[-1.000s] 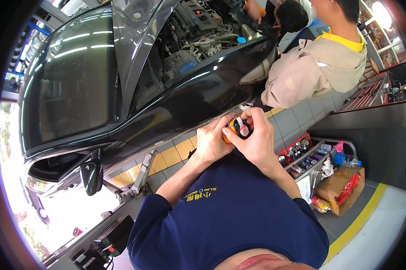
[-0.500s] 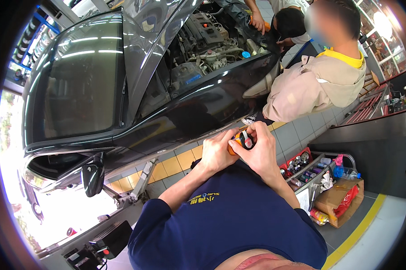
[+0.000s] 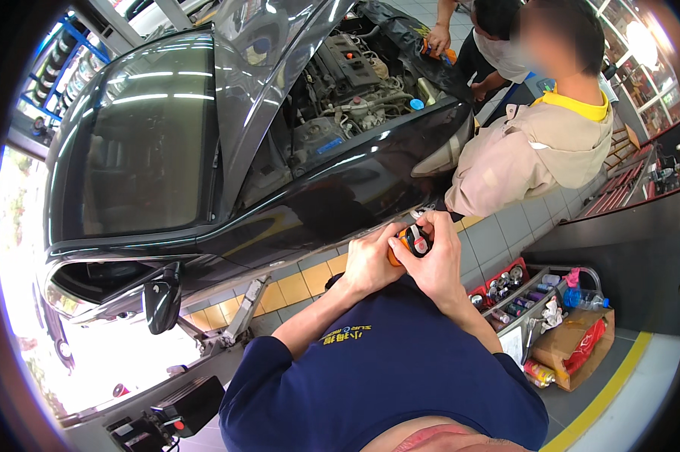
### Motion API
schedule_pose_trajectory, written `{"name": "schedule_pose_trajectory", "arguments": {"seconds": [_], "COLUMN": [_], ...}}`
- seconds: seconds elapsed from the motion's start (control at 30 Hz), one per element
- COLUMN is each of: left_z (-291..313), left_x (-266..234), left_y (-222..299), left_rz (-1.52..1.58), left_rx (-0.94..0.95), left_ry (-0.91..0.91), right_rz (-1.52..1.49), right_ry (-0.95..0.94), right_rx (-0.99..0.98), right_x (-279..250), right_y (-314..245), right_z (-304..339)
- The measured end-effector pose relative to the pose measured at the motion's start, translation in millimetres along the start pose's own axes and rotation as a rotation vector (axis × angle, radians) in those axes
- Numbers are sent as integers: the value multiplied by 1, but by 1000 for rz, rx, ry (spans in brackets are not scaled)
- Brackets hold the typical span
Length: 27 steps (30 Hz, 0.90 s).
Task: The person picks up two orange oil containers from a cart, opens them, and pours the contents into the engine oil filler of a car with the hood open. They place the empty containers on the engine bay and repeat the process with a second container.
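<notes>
In front of my chest, my left hand (image 3: 372, 264) and my right hand (image 3: 435, 265) are both closed around a small orange and black object (image 3: 414, 239) with a pale tab on its top. Its kind is not plain. My left fingers wrap its left side and my right thumb presses its front. Just beyond the hands lies the black fender (image 3: 317, 200) of a car, apart from them. The hood (image 3: 261, 75) stands raised over an uncovered engine bay (image 3: 355, 75).
A person in a beige jacket (image 3: 521, 158) stands at the front corner of the car. Behind, another person's hand (image 3: 439, 38) holds something orange. To my right are a cart (image 3: 532, 320) of bottles and cans and a cardboard box (image 3: 573, 343). The side mirror (image 3: 161, 297) juts out at left.
The view has shifted slightly, so the car sits a little lower and farther right. Both my hands keep their hold on the object. The far person's hand with the orange thing has moved.
</notes>
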State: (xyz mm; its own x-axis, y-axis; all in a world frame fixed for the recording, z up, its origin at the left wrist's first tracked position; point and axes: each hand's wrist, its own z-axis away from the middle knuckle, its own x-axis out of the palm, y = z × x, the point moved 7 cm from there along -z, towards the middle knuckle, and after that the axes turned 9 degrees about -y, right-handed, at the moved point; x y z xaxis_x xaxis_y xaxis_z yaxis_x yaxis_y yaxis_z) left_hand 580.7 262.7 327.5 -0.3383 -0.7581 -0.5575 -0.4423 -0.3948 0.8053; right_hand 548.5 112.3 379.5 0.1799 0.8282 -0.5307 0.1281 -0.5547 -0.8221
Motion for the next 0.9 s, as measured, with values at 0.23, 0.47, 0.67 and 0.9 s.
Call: {"name": "schedule_pose_trajectory", "arguments": {"seconds": [0.23, 0.47, 0.67, 0.9], "left_z": [-5, -8, -13, -16], "left_x": [2, 7, -3, -17], "left_y": [2, 0, 2, 11], "left_rz": [-11, 18, -11, -44], "left_rx": [29, -19, -60, 9], "left_ry": [6, -47, -158, -318], "right_rz": [-53, -78, -207, -258], "right_ry": [34, 127, 5, -231], "right_rx": [-8, -94, -23, -40], "right_x": [0, -2, -19, -24], "right_y": [7, 7, 13, 15], "right_z": [2, 1, -7, -11]}}
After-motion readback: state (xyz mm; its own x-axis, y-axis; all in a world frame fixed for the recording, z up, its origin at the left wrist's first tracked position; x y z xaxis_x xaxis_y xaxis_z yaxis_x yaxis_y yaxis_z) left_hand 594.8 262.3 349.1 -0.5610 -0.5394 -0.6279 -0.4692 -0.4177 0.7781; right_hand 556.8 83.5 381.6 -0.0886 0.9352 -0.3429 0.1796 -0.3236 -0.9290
